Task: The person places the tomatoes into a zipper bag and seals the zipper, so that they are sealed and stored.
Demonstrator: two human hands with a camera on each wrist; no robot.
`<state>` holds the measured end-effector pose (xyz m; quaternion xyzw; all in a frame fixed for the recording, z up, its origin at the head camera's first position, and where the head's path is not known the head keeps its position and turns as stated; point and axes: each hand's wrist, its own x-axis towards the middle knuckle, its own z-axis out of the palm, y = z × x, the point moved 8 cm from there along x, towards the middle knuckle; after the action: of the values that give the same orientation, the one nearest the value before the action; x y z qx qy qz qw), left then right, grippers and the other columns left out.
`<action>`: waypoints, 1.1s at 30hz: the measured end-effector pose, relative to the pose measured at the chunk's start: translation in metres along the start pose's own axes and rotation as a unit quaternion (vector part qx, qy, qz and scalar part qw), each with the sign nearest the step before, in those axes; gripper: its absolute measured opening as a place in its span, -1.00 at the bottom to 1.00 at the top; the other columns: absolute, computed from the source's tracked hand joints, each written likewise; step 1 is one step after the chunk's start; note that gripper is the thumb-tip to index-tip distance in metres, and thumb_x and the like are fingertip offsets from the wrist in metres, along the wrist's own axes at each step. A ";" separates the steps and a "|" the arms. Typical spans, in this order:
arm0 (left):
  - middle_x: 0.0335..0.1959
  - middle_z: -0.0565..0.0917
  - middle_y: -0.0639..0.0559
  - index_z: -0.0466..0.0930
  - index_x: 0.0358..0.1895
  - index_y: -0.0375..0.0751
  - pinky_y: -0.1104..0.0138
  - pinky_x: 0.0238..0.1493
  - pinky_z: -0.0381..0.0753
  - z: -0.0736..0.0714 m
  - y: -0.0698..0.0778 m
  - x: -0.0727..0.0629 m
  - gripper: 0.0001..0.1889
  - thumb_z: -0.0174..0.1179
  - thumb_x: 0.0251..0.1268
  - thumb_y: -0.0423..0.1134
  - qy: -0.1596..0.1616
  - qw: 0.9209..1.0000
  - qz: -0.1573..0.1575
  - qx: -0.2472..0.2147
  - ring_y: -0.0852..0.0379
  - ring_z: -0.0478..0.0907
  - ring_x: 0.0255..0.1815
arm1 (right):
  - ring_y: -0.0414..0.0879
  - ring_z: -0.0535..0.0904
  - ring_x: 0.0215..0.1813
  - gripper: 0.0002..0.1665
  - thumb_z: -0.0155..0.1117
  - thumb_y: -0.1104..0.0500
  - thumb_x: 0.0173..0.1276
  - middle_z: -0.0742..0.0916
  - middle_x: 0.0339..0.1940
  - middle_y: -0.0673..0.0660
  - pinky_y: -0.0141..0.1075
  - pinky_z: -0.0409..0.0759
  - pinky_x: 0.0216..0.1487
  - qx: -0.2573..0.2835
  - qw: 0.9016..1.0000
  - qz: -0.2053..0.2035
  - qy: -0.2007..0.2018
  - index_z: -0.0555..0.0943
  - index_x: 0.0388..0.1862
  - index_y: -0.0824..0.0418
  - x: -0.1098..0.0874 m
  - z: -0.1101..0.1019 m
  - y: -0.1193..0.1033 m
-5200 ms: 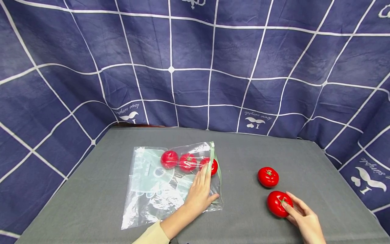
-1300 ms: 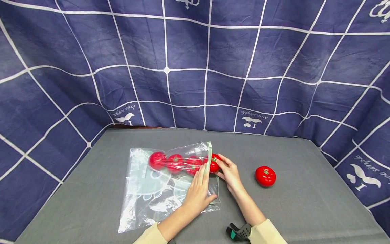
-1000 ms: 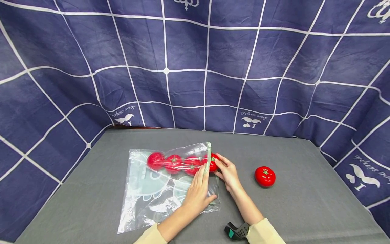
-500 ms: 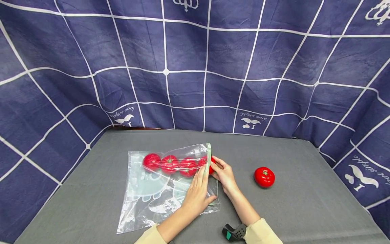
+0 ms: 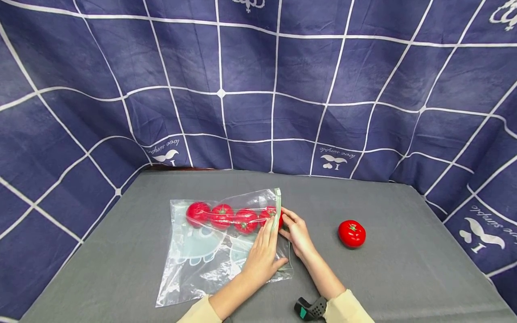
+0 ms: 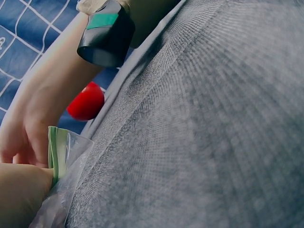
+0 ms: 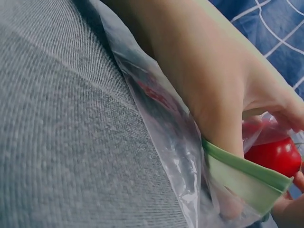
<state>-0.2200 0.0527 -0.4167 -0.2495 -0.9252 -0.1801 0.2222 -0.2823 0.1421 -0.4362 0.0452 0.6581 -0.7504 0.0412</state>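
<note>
In the head view a clear zip bag [image 5: 190, 273] with a pale green zip strip lies flat. Several red tomatoes [image 5: 221, 217] sit in a row inside it. My left hand [image 5: 260, 258] rests on the bag near its mouth, fingers straight and thumb spread apart. With my right hand [image 5: 296, 233] I hold the rightmost tomato [image 5: 267, 214] at the mouth, mostly behind the plastic; its right edge is under my fingers. The right wrist view shows this tomato [image 7: 275, 156] beside the zip strip [image 7: 247, 180], with the left thumb partly behind the plastic.
One loose red tomato [image 5: 352, 233] sits on the grey cloth-covered table [image 5: 404, 269], right of my right hand. A blue curtain [image 5: 250, 112] with white lines hangs behind the table and along its sides. A black wrist strap [image 5: 311, 308] is on my right wrist.
My right hand brought a tomato from the right to the bag's mouth and pushed it leftward inside. The tomatoes in the bag shifted left in a row. My left hand stays about where it was.
</note>
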 end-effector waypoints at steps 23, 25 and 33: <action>0.39 0.12 -0.17 -0.04 0.37 -0.33 0.21 0.37 0.17 0.003 -0.001 -0.001 0.10 0.42 -0.25 0.02 -0.008 1.000 -0.009 -0.015 0.00 0.10 0.40 | -0.05 0.49 0.07 -0.45 -0.43 0.11 0.48 0.32 0.30 0.44 -0.21 0.53 0.10 0.074 0.997 0.019 -0.019 0.12 0.35 0.37 0.000 -0.006 0.002; 0.39 0.12 -0.17 -0.04 0.37 -0.34 0.21 0.37 0.17 0.003 -0.001 -0.001 0.10 0.42 -0.24 0.02 -0.010 1.000 -0.008 -0.015 -0.01 0.10 0.40 | -0.02 0.48 0.10 -0.42 -0.45 0.08 0.49 0.28 0.33 0.44 -0.24 0.53 0.10 0.084 0.996 0.022 -0.026 0.07 0.37 0.36 0.000 -0.005 0.002; 0.40 0.09 -0.16 -0.07 0.38 -0.34 0.21 0.38 0.16 0.003 -0.002 0.000 0.11 0.40 -0.21 0.05 -0.016 1.000 -0.011 -0.009 -0.01 0.08 0.41 | -0.02 0.50 0.12 -0.40 -0.43 0.03 0.48 0.30 0.33 0.41 -0.25 0.54 0.08 0.080 0.996 0.027 -0.034 0.07 0.38 0.34 0.002 -0.011 -0.005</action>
<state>-0.2217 0.0528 -0.4197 -0.2442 -0.9296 -0.1867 0.2033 -0.2852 0.1539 -0.4331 0.0405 0.5929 -0.8003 0.0801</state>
